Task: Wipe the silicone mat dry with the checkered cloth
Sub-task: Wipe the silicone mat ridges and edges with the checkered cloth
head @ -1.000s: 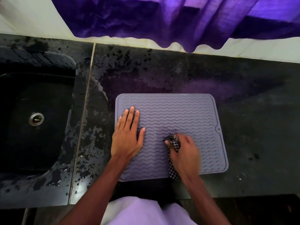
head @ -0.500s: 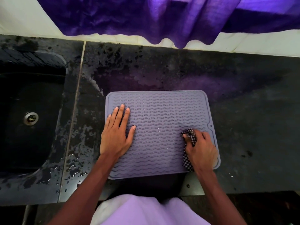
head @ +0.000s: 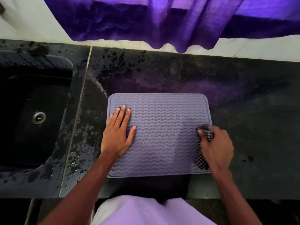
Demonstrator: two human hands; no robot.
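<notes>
The silicone mat (head: 162, 135) lies flat on the table (head: 243, 111), under both hands. The left hand (head: 117, 135) rests on it palm down, with the fingers straight and slightly spread. The right hand (head: 215, 146), at the mat's right edge, grips the bunched checkered cloth (head: 200, 158) with curled fingers. The cloth touches the mat beneath this hand. The sink (head: 32, 119) lies to the left of the left hand.
</notes>
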